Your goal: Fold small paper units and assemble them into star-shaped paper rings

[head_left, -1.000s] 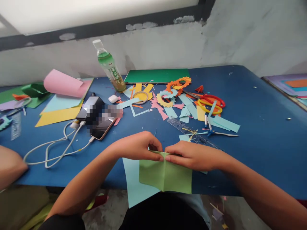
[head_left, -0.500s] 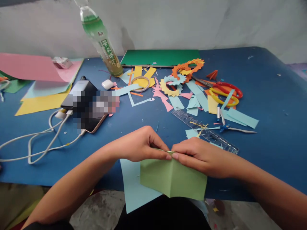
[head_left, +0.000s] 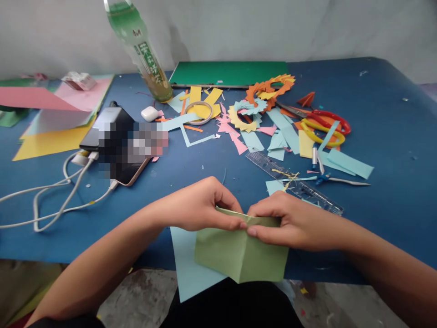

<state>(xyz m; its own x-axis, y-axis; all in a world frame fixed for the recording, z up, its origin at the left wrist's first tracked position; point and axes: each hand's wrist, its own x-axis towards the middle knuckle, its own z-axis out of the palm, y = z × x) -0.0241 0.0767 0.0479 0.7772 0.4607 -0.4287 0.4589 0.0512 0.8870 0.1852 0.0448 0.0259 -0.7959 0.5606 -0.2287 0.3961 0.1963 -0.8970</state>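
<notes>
A light green sheet of paper (head_left: 239, 253) with a centre crease lies at the near edge of the blue table (head_left: 375, 105), over a pale blue sheet (head_left: 186, 266). My left hand (head_left: 201, 205) pinches the green paper's top edge from the left. My right hand (head_left: 290, 221) pinches the same edge from the right, fingertips almost meeting the left hand's. The top edge is lifted a little and folded over between the fingers.
Beyond my hands lie a clear ruler (head_left: 293, 182), a compass (head_left: 327, 177), red and yellow scissors (head_left: 324, 127), coloured paper scraps (head_left: 252, 118), a tape ring (head_left: 199, 112), a bottle (head_left: 143, 50), phones (head_left: 119, 150) with white cables (head_left: 51, 200), and coloured sheets (head_left: 51, 132) at left.
The view has tilted down and closer to the table. Both hands stay pinched on the green paper's top edge, which now lifts slightly between them.
</notes>
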